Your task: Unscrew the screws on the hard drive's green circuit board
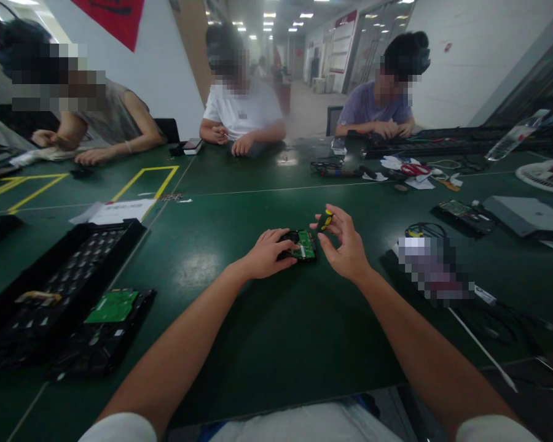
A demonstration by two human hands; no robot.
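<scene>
A small black drive with a green circuit board (pixel 303 245) lies on the green table (pixel 267 331) in front of me. My left hand (pixel 268 252) rests on its left side and holds it down. My right hand (pixel 345 242) is raised just right of it, its fingers closed around a screwdriver with a yellow and black handle (pixel 325 220). The screwdriver points down toward the board; its tip is hidden.
A black tray (pixel 50 288) with another green board (pixel 112 306) sits at my left. Cables, a blurred item (pixel 431 267) and a grey box (pixel 525 215) lie at right. Three people sit across the table, with scissors (pixel 415 169) and tools near them.
</scene>
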